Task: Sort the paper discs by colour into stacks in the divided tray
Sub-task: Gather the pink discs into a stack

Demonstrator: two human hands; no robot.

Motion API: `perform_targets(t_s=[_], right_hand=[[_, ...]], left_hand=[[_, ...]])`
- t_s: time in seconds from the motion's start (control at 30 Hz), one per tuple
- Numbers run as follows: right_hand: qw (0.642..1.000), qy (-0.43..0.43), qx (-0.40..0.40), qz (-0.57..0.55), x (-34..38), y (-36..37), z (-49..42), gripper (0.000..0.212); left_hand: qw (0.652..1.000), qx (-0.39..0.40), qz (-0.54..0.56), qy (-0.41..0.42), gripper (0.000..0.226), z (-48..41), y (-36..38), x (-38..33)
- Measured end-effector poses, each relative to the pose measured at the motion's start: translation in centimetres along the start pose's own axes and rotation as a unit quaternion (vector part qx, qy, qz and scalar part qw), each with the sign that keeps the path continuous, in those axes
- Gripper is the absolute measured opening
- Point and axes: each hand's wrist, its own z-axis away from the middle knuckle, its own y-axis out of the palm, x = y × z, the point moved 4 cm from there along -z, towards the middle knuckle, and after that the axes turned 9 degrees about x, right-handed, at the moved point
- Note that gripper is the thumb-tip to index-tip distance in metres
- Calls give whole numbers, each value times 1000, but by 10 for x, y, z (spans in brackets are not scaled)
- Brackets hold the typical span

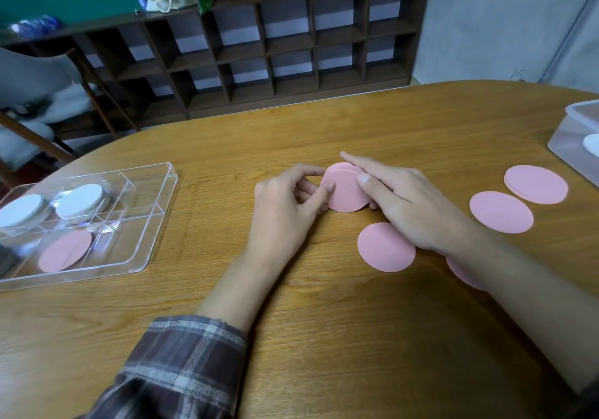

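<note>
A small stack of pink paper discs (345, 191) stands tilted on the table centre, held between both hands. My left hand (285, 204) pinches its left edge with thumb and fingers. My right hand (405, 198) grips its right edge, index finger stretched over the top. Loose pink discs lie on the table: one (385, 247) under my right hand, one (500, 211) further right, a pair (536, 184) beyond it, and one (460, 272) mostly hidden under my right forearm. The clear divided tray (152, 224) at left holds two white stacks (79, 199) and pink discs (64, 250).
A translucent plastic box (573, 133) with something white inside sits at the table's right edge. Behind the round wooden table (324, 321) stand a dark cubby shelf (259, 52) and a chair (42, 94) at left.
</note>
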Motion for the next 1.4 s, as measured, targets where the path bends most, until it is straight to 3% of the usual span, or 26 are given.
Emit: perform_targets(t_s=[0.13, 0.43, 0.53, 0.63, 0.73, 0.93, 1.2, 1.4], right_hand=[[998, -11, 19, 52, 2, 3, -2, 53], [999, 2, -8, 41, -7, 0, -3, 32], [999, 4, -30, 33, -8, -2, -2, 29], [998, 15, -53, 21, -9, -5, -2, 25], [997, 19, -73, 8, -10, -7, -1, 24], [996, 25, -88, -20, -11, -7, 0, 24], [997, 19, -70, -17, -8, -6, 0, 33], [997, 21, -59, -42, -7, -6, 0, 40]], left_hand=[[999, -13, -41, 13, 18, 0, 0, -3], [996, 2, -78, 34, 30, 3, 2, -14], [990, 91, -71, 77, 26, 7, 14, -23], [965, 217, -114, 94, 47, 17, 35, -24], [955, 255, -131, 78, 56, 18, 39, -19], [969, 237, -48, 48, 34, 12, 32, -20], [987, 130, 95, -26, 12, 2, 18, -4], [993, 69, 92, -36, 10, 1, 16, -1]])
